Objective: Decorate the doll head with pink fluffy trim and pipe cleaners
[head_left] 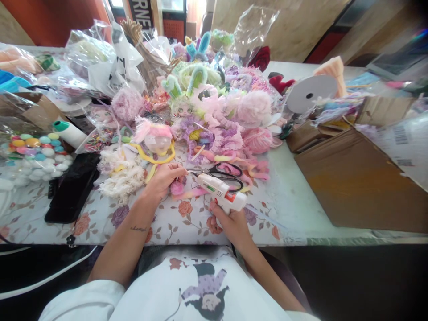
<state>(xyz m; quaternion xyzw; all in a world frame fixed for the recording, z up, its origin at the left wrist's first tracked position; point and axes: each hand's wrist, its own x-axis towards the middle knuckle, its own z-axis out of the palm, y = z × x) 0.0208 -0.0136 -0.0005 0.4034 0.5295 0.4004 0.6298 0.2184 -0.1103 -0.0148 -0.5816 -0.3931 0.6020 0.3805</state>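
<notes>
My right hand (232,223) is closed round the grip of a white glue gun (219,191), whose nozzle points left toward my other hand. My left hand (163,177) is curled in a pinch over a small pink fluffy piece (176,187) on the flowered tablecloth (187,218). Black-handled scissors (224,173) lie just behind the gun. A doll head with pink hair (157,137) and a yellow band sits behind my left hand.
A heap of pastel pompoms, lace and bunny-ear pieces (214,107) fills the table's middle. White fluffy yarn (121,174) and a black phone (72,189) lie left, with a bag of coloured balls (33,154). Cardboard boxes (354,178) stand right.
</notes>
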